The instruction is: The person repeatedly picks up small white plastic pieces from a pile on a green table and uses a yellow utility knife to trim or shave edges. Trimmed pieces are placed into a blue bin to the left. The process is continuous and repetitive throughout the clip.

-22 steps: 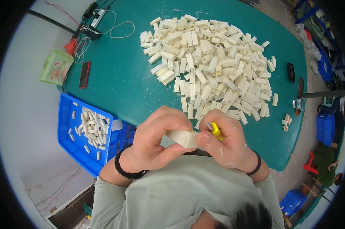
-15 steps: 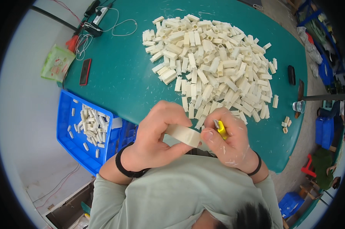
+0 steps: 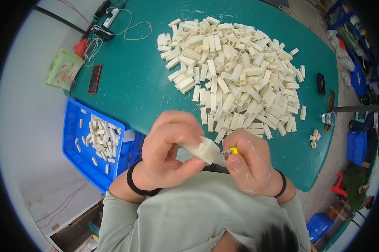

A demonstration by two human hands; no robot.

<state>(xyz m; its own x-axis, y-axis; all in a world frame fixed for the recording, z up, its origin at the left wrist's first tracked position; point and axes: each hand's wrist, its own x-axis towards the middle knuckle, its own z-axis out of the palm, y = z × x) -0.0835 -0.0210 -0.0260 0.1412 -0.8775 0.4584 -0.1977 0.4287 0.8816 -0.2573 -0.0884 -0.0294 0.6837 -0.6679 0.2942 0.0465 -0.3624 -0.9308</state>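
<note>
Cream, squared, plastic-looking block [image 3: 205, 152] is showing smooth flat faces, angled edges and a pale end facing right. Left hand [image 3: 172, 147] is pinching it between thumb and fingers; left end is hiding in the grip, right end is sticking out. Block is sitting nearer than the pile of cream, squared plastic-looking tubes [image 3: 235, 71] on the smooth green tabletop [image 3: 126, 80]. Right hand [image 3: 249, 161] is gripping 1 yellow-handled, metal-bladed cutter [image 3: 233, 150], blade pointing left just beside the block; can't tell if they're touching.
</note>
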